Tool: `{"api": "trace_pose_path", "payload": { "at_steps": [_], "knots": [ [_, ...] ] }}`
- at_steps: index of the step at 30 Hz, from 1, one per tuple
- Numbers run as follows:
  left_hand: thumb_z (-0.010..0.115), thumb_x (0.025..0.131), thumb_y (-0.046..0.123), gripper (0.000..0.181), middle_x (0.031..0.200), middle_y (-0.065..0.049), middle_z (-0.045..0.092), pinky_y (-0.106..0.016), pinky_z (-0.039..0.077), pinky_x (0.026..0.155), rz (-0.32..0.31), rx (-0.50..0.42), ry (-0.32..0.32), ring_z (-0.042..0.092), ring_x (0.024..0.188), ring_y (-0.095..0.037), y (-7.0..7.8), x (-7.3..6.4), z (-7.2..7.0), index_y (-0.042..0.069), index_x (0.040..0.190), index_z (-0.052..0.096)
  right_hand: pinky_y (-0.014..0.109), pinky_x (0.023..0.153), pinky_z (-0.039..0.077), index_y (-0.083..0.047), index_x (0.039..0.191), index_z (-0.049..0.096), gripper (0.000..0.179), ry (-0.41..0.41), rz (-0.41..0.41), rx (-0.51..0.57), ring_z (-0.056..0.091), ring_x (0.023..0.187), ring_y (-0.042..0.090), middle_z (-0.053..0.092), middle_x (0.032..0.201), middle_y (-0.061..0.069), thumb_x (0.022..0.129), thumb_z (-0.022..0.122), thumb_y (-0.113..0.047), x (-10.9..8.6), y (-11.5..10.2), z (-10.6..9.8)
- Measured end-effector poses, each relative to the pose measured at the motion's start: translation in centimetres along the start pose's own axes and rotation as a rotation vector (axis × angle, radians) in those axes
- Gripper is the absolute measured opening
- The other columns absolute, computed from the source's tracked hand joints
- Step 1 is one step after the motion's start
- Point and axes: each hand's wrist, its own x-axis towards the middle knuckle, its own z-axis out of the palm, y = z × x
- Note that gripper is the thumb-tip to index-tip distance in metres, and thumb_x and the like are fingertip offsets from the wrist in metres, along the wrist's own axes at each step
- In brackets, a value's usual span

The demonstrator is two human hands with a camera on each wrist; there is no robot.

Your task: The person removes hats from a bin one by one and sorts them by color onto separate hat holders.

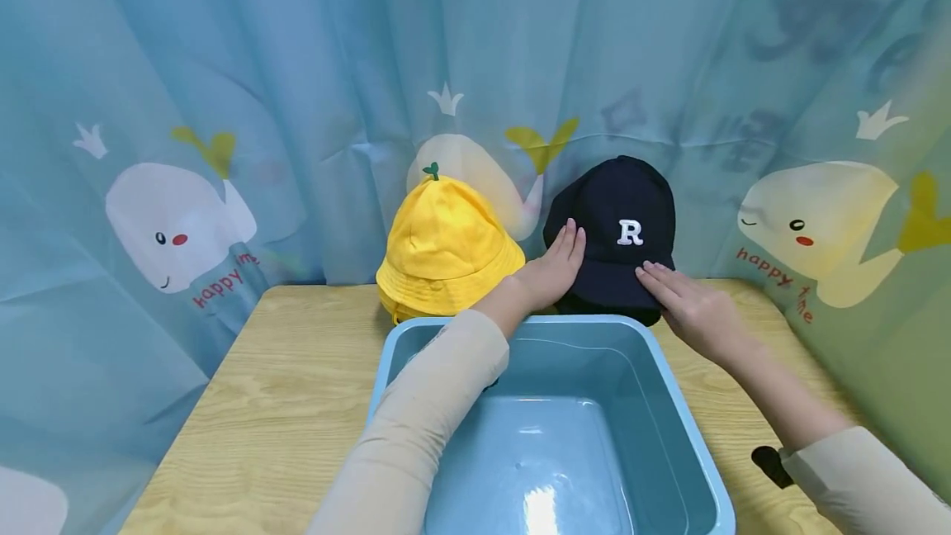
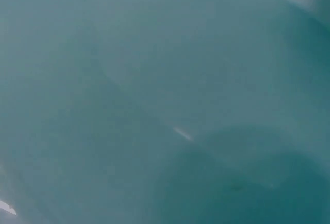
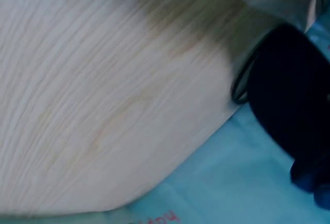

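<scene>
A black baseball cap (image 1: 605, 201) with a white letter R stands upright at the back of the table, its brim toward me. My left hand (image 1: 548, 272) lies against the cap's left side with fingers straight. On the other side, my right hand (image 1: 698, 312) touches the brim's right edge with extended fingers. Left of the cap sits a yellow bucket hat (image 1: 446, 246) with a green sprout on top; my left forearm passes in front of its right side. The right wrist view has the dark cap (image 3: 289, 90) at its right edge.
A blue plastic basin (image 1: 691, 428) stands on the wooden table (image 1: 297, 386) in front of the hats, under my left forearm. Its blue-green wall (image 2: 129, 54) fills the left wrist view. Behind hangs a blue curtain (image 1: 312, 64) with whale prints.
</scene>
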Motion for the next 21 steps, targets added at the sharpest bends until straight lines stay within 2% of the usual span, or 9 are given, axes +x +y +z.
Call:
{"api": "trace_pose_path", "payload": {
  "at_steps": [2,4,7,10,14,15,16,18,21],
  "knots": [
    [0.029,0.098,-0.01,0.063,0.157,-0.019,-0.011,-0.021,0.024,0.11,-0.021,-0.088,0.043,-0.007,0.146,-0.027,-0.1,0.2,-0.5,-0.003,0.149,-0.008,0.037,0.041,0.045,0.004,0.11,0.064,0.042,0.044,0.047,-0.037,0.069,0.078,0.034,0.069,0.102,0.021,0.104,0.031,-0.021,0.5,0.6,-0.4],
    [0.027,0.099,-0.008,0.058,0.158,-0.018,-0.004,-0.022,0.024,0.11,-0.038,-0.128,0.095,-0.001,0.146,-0.026,-0.3,0.4,-1.2,-0.003,0.15,-0.002,0.035,0.036,0.039,0.003,0.11,0.064,0.043,0.051,0.087,-0.045,0.068,0.068,0.033,0.07,0.099,0.021,0.104,0.034,-0.027,1.2,1.2,-1.0],
    [0.025,0.102,-0.002,0.053,0.158,-0.017,0.003,-0.024,0.022,0.112,-0.041,-0.205,0.137,0.005,0.146,-0.025,-0.6,0.4,-2.1,-0.001,0.151,0.005,0.035,0.039,0.041,0.002,0.114,0.063,0.055,-0.034,0.154,0.048,0.064,0.059,0.03,0.07,0.098,0.022,0.102,0.034,-0.043,2.3,2.0,-2.2],
    [0.025,0.102,0.0,0.054,0.159,-0.014,0.0,-0.024,0.016,0.113,-0.017,-0.279,0.113,0.001,0.147,-0.024,-1.0,0.0,-2.2,0.001,0.151,0.003,0.042,0.055,0.05,0.0,0.12,0.062,0.051,-0.147,0.313,0.15,0.065,0.069,0.034,0.068,0.104,0.024,0.1,0.041,-0.043,2.9,3.1,-2.8],
    [0.025,0.103,0.004,0.056,0.16,-0.009,-0.005,-0.023,0.011,0.115,0.011,-0.352,0.055,-0.004,0.146,-0.019,-1.6,-1.4,-1.5,0.007,0.152,-0.001,0.053,0.08,0.049,0.002,0.125,0.058,0.041,-0.225,0.728,0.278,0.063,0.096,0.041,0.063,0.114,0.027,0.1,0.045,-0.028,3.4,4.8,-1.8],
    [0.025,0.103,0.005,0.056,0.16,-0.008,-0.005,-0.023,0.011,0.115,0.02,-0.354,0.048,-0.004,0.146,-0.018,-1.7,-1.7,-1.3,0.008,0.152,-0.001,0.051,0.083,0.05,0.003,0.127,0.056,0.043,-0.238,0.845,0.341,0.062,0.099,0.04,0.062,0.116,0.027,0.101,0.044,-0.029,3.6,5.3,-1.3],
    [0.026,0.103,0.005,0.056,0.16,-0.007,-0.004,-0.023,0.012,0.115,0.027,-0.35,0.042,-0.004,0.146,-0.018,-1.7,-2.0,-1.0,0.01,0.152,-0.001,0.048,0.087,0.05,0.005,0.129,0.054,0.047,-0.246,0.954,0.435,0.061,0.105,0.039,0.06,0.12,0.028,0.101,0.042,-0.03,3.7,5.9,-0.9],
    [0.027,0.103,0.007,0.056,0.16,-0.007,-0.002,-0.023,0.014,0.114,0.052,-0.328,0.041,-0.002,0.146,-0.017,-1.7,-2.4,-0.6,0.011,0.153,0.0,0.038,0.09,0.051,0.006,0.134,0.048,0.053,-0.294,1.173,0.662,0.064,0.105,0.025,0.067,0.112,0.015,0.101,0.038,-0.036,4.0,7.2,-0.2],
    [0.03,0.103,0.006,0.058,0.16,-0.008,0.002,-0.022,0.018,0.113,0.086,-0.293,0.064,0.002,0.146,-0.018,-1.5,-2.6,-0.1,0.011,0.153,0.002,0.022,0.085,0.051,-0.007,0.125,0.052,0.044,-0.327,1.478,1.086,0.064,0.09,0.007,0.067,0.092,-0.004,0.099,0.04,-0.04,4.5,9.3,0.9]
  ]
}}
